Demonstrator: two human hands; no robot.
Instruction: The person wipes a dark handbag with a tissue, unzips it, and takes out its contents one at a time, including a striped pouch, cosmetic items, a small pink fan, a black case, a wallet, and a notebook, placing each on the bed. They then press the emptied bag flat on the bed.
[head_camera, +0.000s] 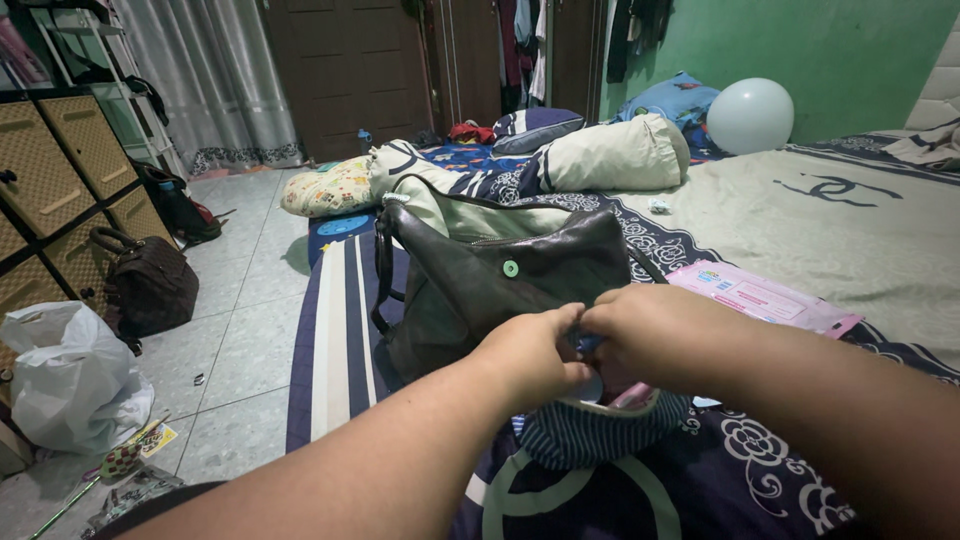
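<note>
You are in a bedroom with a green wall at the upper right of the frame and a tiled floor on the left, leaning over a bed spread with a beige and navy patterned sheet.

Low in the middle of the frame your two hands meet. Your left hand is curled closed, its fingertips pinching a small blue item that is mostly hidden between the hands, so you cannot tell what it is. Your right hand is closed on the same spot from the other side, touching the left. Directly under both hands sits a dark striped pouch, its mouth open, with something pink showing at its rim.

Just behind the hands, at the centre of the frame, a dark leather handbag with a green button lies slumped on the bed. To its right, at mid right, a flat pink packet lies on the sheet. Further back a cream bolster and a navy pillow lie across the bed, with a pale balloon at the upper right.

On the floor at the left stand a brown handbag and, at lower left, a white plastic bag, beside woven drawers.
</note>
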